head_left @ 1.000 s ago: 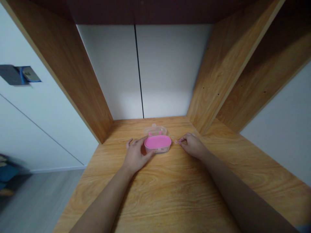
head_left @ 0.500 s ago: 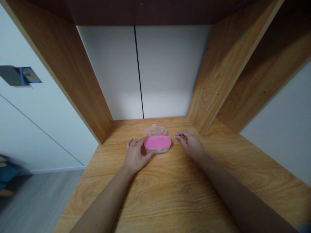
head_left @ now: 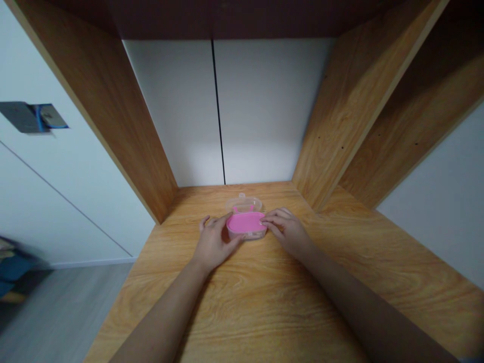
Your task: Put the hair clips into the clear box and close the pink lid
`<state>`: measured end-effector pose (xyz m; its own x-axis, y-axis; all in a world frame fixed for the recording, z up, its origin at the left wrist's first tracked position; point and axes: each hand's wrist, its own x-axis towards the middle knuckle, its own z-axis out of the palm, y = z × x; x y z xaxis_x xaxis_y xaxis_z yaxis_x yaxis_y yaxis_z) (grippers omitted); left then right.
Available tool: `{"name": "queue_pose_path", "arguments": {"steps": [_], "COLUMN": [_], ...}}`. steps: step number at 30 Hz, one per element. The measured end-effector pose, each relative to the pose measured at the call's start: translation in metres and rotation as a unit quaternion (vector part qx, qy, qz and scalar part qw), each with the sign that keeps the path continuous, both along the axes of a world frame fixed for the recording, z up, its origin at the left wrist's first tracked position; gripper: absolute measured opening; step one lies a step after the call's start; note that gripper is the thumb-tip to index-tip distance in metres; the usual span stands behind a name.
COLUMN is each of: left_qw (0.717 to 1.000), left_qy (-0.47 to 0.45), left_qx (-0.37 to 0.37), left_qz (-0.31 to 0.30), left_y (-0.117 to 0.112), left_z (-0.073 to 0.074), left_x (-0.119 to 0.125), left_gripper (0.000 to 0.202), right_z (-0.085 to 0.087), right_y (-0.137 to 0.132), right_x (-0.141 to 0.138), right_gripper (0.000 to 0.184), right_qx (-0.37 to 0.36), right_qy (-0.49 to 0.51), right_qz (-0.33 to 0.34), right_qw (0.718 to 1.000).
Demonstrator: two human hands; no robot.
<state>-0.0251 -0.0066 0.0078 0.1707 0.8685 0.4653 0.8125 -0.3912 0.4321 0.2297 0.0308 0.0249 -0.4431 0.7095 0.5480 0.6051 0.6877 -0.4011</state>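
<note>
A small oval plastic box point(head_left: 247, 235) with clear sides and a pink tray-like top point(head_left: 245, 222) stands on the wooden surface. Its clear lid point(head_left: 244, 204) is raised behind it, joined by pink hinge parts. Around the box's left end curls my left hand point(head_left: 214, 244), thumb at the front wall and fingers at the back-left rim, gripping it. At the right end of the pink top, my right hand point(head_left: 287, 233) has thumb and forefinger pinched together. Something tiny and pale shows at those fingertips, too small to name.
The wooden desktop point(head_left: 242, 302) lies inside a unit with a left side panel point(head_left: 113, 111) and a right upright panel point(head_left: 351, 116). A white back panel point(head_left: 260, 111) closes the rear. A wall socket point(head_left: 34, 117) is at far left, above grey floor.
My right hand has moved left, from the desktop beside the box, where tiny ring-like bits showed, to the right end of the pink top. My left hand keeps its hold on the box.
</note>
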Motion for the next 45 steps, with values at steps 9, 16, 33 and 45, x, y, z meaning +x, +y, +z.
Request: {"name": "queue_pose_path", "arguments": {"steps": [9,16,33,45], "left_qw": [1.0,1.0,1.0,1.0], "left_qy": [0.001,-0.002,-0.006,0.0], "left_qx": [0.004,0.005,0.002,0.013], "left_qz": [0.0,0.002,0.001,-0.001], "left_y": [0.0,0.0,-0.001,0.0], "left_z": [0.002,0.002,0.003,0.0], "left_x": [0.0,0.0,0.0,0.001], "left_gripper": [0.063,0.063,0.061,0.061], "right_z": [-0.002,-0.022,-0.025,-0.008], "right_y": [0.013,0.034,0.027,0.007], "right_x": [0.02,0.045,0.032,0.008], "right_gripper": [0.026,0.021,0.016,0.012], "right_qx": [0.013,-0.057,-0.115,0.05], "right_qy": [0.022,-0.111,-0.165,0.032], "right_qz": [-0.084,-0.182,-0.205,-0.121], "right_qw": [0.996,0.975,0.958,0.991]}}
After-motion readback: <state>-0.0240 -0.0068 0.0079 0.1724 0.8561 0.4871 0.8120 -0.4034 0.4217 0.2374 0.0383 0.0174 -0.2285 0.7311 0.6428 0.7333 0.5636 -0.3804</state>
